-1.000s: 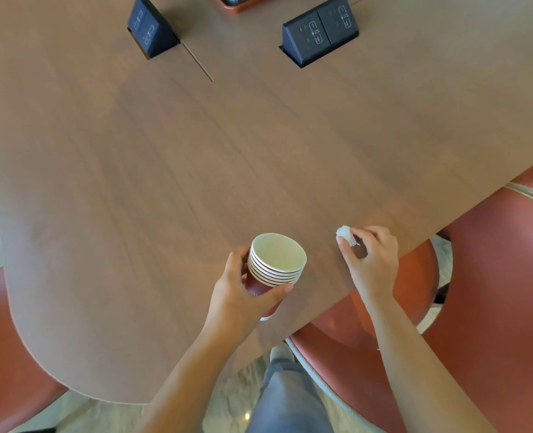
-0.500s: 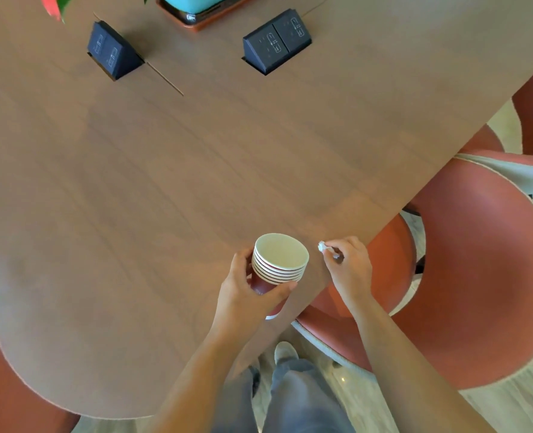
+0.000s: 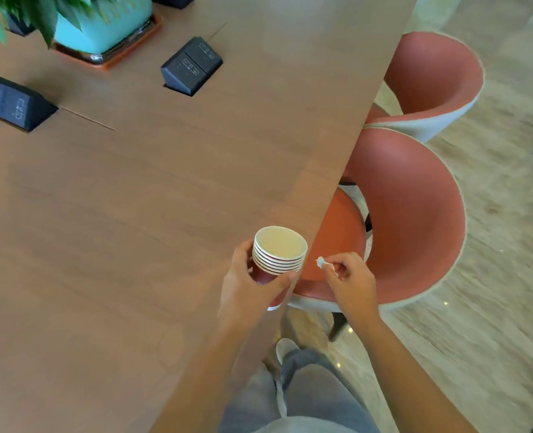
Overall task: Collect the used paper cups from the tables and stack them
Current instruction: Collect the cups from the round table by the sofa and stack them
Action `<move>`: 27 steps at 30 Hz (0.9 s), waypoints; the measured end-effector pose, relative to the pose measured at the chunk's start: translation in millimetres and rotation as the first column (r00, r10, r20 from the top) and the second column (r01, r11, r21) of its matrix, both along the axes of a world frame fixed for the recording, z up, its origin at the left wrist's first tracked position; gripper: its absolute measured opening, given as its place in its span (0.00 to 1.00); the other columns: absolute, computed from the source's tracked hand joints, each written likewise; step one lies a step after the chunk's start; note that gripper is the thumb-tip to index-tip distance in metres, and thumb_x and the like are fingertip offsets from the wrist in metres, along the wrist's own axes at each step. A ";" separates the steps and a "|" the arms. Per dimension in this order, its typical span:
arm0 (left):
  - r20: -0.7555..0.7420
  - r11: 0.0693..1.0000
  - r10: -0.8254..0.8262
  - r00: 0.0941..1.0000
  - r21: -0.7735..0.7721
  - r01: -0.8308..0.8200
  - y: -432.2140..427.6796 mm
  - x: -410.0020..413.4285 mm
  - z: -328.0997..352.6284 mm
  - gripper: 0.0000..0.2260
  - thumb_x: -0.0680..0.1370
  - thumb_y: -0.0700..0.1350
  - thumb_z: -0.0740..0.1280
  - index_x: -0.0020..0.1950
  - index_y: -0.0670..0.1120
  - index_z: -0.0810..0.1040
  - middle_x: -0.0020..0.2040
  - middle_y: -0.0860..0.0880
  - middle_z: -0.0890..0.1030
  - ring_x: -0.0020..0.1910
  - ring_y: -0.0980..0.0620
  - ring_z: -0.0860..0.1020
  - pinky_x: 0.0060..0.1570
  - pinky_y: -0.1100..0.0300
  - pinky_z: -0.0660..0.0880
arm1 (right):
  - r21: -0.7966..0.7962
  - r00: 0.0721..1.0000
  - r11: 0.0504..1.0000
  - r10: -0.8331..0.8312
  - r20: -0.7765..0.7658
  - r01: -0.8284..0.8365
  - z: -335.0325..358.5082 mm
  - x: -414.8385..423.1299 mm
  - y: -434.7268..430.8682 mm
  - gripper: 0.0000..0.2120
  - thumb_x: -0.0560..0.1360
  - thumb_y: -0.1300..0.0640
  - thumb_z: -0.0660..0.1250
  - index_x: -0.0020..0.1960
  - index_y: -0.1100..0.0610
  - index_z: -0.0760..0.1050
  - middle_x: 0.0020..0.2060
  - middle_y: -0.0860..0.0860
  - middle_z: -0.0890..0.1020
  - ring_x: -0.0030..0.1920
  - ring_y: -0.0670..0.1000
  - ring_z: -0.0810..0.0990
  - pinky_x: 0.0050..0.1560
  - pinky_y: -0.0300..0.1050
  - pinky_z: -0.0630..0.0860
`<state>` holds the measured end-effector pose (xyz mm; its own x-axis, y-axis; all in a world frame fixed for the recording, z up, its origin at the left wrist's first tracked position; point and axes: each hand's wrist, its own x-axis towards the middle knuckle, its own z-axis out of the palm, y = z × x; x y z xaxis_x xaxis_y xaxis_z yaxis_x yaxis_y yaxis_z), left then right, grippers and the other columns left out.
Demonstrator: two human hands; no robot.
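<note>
My left hand [image 3: 246, 285] grips a stack of nested paper cups [image 3: 279, 253], my right hand [image 3: 349, 278] pinches a white scrap [image 3: 320, 261]; no loose cups show on this table [image 3: 134, 214]

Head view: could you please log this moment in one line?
left hand: holds paper cup stack | right hand: pinches small white scrap

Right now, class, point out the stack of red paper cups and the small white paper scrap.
Stack of red paper cups [image 3: 280, 244]: head view, inside of the top cup.
Small white paper scrap [image 3: 320, 262]: head view, its exposed tip.
</note>
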<state>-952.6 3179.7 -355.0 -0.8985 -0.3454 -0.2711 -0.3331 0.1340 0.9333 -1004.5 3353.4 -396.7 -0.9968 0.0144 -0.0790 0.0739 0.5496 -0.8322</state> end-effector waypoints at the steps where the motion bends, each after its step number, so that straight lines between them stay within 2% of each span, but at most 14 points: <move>1: -0.010 1.000 -0.029 1.000 -0.002 0.029 0.9 0.1 0.2 0.36 0.57 0.58 0.76 0.62 0.55 0.69 0.56 0.59 0.78 0.55 0.60 0.77 0.52 0.62 0.75 | -0.003 0.999 1.000 -0.027 -0.023 0.027 6.8 7.4 2.6 0.05 0.73 0.61 0.68 0.41 0.52 0.76 0.38 0.47 0.77 0.41 0.39 0.74 0.37 0.25 0.67; 3: -0.034 0.996 -0.087 0.996 0.002 0.087 4.5 0.0 1.4 0.36 0.57 0.56 0.77 0.62 0.53 0.69 0.56 0.57 0.77 0.56 0.57 0.76 0.52 0.62 0.75 | -0.020 0.994 0.996 -0.089 -0.065 0.088 20.1 22.1 8.4 0.06 0.72 0.61 0.68 0.41 0.50 0.76 0.38 0.44 0.77 0.40 0.37 0.73 0.38 0.25 0.68; 7: -0.120 0.975 -0.205 0.971 0.059 0.213 19.9 -0.4 8.3 0.33 0.59 0.50 0.81 0.59 0.54 0.69 0.55 0.56 0.77 0.56 0.55 0.76 0.44 0.75 0.73 | -0.031 0.962 0.971 -0.237 -0.136 0.235 41.6 51.3 23.4 0.09 0.72 0.60 0.69 0.41 0.47 0.75 0.38 0.45 0.78 0.39 0.37 0.74 0.38 0.25 0.69; 10: -0.161 0.941 -0.310 0.937 0.092 0.327 34.4 -0.7 16.9 0.35 0.57 0.54 0.81 0.59 0.56 0.69 0.55 0.59 0.77 0.55 0.57 0.76 0.45 0.73 0.75 | -0.029 0.924 0.938 -0.345 -0.168 0.345 53.5 72.5 36.9 0.13 0.72 0.60 0.69 0.39 0.42 0.73 0.37 0.44 0.78 0.40 0.38 0.74 0.37 0.25 0.68; 12: -0.176 0.907 -0.385 0.906 0.109 0.407 47.0 -1.0 22.7 0.32 0.58 0.53 0.81 0.56 0.58 0.70 0.54 0.63 0.76 0.54 0.61 0.76 0.45 0.72 0.76 | -0.024 0.893 0.908 -0.417 -0.169 0.419 61.1 86.0 48.4 0.14 0.71 0.59 0.69 0.37 0.40 0.71 0.37 0.43 0.77 0.39 0.38 0.74 0.36 0.25 0.68; 15: -0.191 0.840 -0.490 0.851 0.157 0.519 69.6 1.1 30.2 0.30 0.55 0.58 0.78 0.53 0.62 0.69 0.50 0.69 0.77 0.52 0.69 0.75 0.43 0.73 0.74 | -0.037 0.831 0.850 -0.521 -0.194 0.525 71.2 107.1 68.5 0.13 0.71 0.60 0.69 0.39 0.42 0.72 0.36 0.43 0.77 0.37 0.37 0.74 0.36 0.25 0.68; 18: -0.209 0.763 -0.588 0.781 0.179 0.622 95.7 2.6 35.9 0.30 0.58 0.56 0.80 0.55 0.63 0.70 0.51 0.72 0.77 0.53 0.70 0.75 0.45 0.73 0.74 | -0.049 0.776 0.795 -0.602 -0.188 0.605 81.5 129.0 88.4 0.10 0.72 0.58 0.70 0.40 0.43 0.73 0.38 0.44 0.77 0.37 0.37 0.74 0.37 0.25 0.69; 23: -0.272 0.630 -0.704 0.656 0.189 0.754 148.9 7.7 53.1 0.31 0.58 0.56 0.78 0.57 0.60 0.71 0.55 0.63 0.79 0.56 0.62 0.77 0.50 0.66 0.75 | -0.088 0.639 0.672 -0.731 -0.239 0.735 100.7 161.6 125.5 0.11 0.72 0.59 0.69 0.40 0.44 0.73 0.37 0.44 0.77 0.37 0.36 0.74 0.37 0.25 0.69; 27: -0.306 0.526 -0.778 0.549 0.159 0.835 194.6 20.5 62.3 0.29 0.58 0.56 0.77 0.56 0.62 0.71 0.53 0.64 0.80 0.53 0.64 0.78 0.46 0.70 0.74 | -0.099 0.525 0.561 -0.813 -0.251 0.822 109.0 192.0 158.5 0.11 0.72 0.57 0.69 0.39 0.42 0.72 0.38 0.45 0.78 0.38 0.36 0.74 0.36 0.24 0.68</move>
